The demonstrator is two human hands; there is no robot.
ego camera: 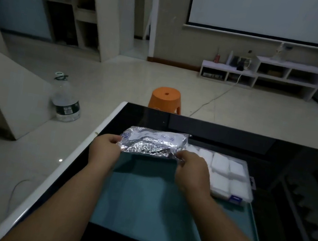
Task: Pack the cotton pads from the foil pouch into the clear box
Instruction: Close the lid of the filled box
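The foil pouch sits at the far edge of the green mat on the desk, its near edge turned toward the person, probably so the mouth can be spread open. The left hand and right hand each pinch a near corner, fingers curled tight on the foil. The clear box lies just beside it on the right, holding white cotton pads, which keeps transfers short.

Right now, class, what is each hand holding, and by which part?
Both hold the foil pouch: the left hand pinches its near left corner, the right hand its near right corner.
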